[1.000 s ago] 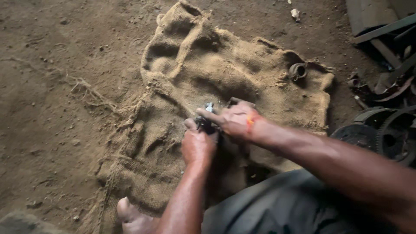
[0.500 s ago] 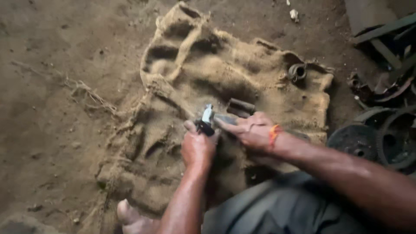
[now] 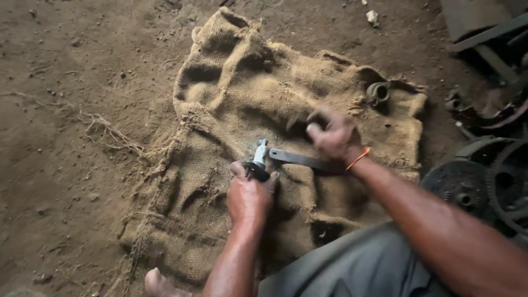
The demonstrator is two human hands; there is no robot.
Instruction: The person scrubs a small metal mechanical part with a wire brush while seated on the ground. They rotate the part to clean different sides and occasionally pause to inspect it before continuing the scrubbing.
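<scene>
A: While the left hand sits low on the burlap sack, what's it got?

B: Fingers clamped round a small dark metal part with a pale stub on top, held upright just above the sack, near its middle.

A: Right hand?

B: Raised, up and right of the part. Fingers curled shut, blurred; cannot tell if they grip the flat metal bar. The bar's near end lies just beside the part, the far end runs under the wrist with the orange band.

A: Step?

B: Looks like working the part with the bar: fitting or levering. I'd judge mid-way.

A: Next move needs?

B: Probably a steady left grip and the bar's tip lined up squarely on the part.

A: Other stuff?

B: Small ring-shaped piece at the sack's far right corner, dark round metal wheels on the dirt floor at right, bare foot at bottom.
</scene>
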